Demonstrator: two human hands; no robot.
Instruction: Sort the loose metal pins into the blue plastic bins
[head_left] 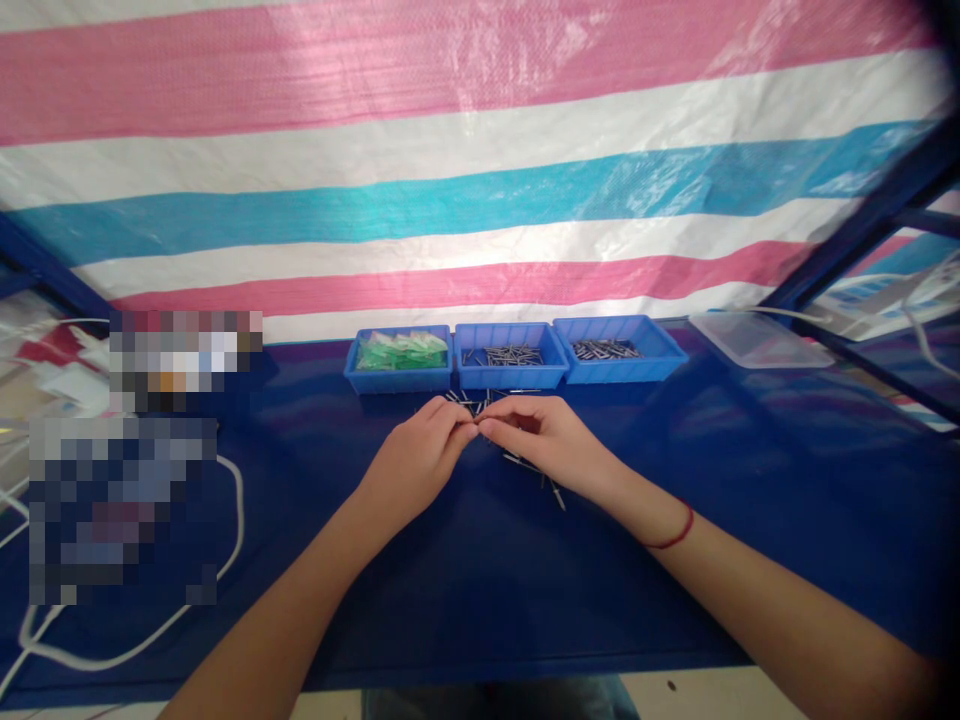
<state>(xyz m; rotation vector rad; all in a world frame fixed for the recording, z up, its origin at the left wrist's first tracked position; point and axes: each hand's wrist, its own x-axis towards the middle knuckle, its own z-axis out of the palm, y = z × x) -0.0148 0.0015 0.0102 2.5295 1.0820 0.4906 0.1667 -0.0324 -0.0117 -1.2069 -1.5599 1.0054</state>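
Note:
My left hand point(424, 455) and my right hand point(551, 440) meet at the fingertips over the middle of the table. Both are closed in a pinch, and whatever is between the fingertips is too small and covered to make out. Under and around the fingers lie several loose thin metal pins point(556, 492) that look like blind rivets. Just behind the hands stand three blue trays in a row. The left tray point(401, 380) holds green and clear small packets point(403, 350). Similar metal pins point(514, 356) lie in the middle tray point(510, 378), and shorter-looking ones point(606, 349) in the right tray point(660, 350).
A clear plastic lid point(757, 340) lies at the back right. White cable point(240, 500) loops across the left side, near blurred-out items point(124, 510). Striped sheeting point(450, 210) hangs behind the blue table point(480, 600), between dark blue frame posts point(847, 220).

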